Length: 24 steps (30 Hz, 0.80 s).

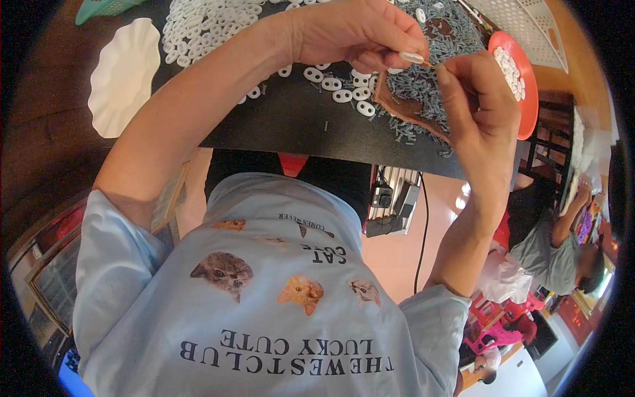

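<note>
My left hand (360,33) is closed, with a small white oval piece (412,58) at its fingertips. My right hand (481,99) pinches just beside it, and a thin yellowish bit (430,64) shows between the two hands; what my right fingers hold is too small to make out. Below them lies a heap of small grey screw-like pieces (413,86) on a brown cloth (403,109). Loose white ovals with two holes (331,84) are scattered on the black table near my left wrist.
A large pile of white ovals (202,30) covers the far left of the black table (284,132). A white wavy-edged dish (126,76) stands left, a red plate (527,112) with small white pieces right. Beyond are a white perforated basket (539,33) and, lower right, another person (552,255).
</note>
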Tool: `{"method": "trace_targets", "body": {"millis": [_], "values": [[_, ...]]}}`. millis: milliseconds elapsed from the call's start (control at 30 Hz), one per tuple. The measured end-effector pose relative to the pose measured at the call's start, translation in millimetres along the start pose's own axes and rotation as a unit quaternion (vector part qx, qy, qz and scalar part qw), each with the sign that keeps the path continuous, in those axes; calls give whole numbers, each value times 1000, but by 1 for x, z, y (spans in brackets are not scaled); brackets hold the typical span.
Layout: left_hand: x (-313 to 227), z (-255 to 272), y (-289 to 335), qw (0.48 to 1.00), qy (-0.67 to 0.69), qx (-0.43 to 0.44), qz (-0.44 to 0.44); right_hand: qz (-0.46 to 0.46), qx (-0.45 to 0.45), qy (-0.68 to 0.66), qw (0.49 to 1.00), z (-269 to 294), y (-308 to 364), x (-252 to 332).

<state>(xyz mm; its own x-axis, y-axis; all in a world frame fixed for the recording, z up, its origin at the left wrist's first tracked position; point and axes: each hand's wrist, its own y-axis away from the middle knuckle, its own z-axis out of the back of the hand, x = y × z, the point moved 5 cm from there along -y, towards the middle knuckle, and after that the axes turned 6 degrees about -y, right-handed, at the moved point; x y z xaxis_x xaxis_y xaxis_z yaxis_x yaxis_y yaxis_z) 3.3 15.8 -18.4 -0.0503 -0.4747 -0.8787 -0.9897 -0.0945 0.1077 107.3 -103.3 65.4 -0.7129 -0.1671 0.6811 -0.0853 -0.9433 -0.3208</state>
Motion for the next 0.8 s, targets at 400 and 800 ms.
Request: {"method": "trace_targets", "body": {"millis": [400,800], "values": [[-59,33,39,880,-436,-190,-16,-34,-9,-76,997,-2,2,-3],[-69,47,49,673,-701,-236,21,-94,-15,-61,994,6,21,-28]]}}
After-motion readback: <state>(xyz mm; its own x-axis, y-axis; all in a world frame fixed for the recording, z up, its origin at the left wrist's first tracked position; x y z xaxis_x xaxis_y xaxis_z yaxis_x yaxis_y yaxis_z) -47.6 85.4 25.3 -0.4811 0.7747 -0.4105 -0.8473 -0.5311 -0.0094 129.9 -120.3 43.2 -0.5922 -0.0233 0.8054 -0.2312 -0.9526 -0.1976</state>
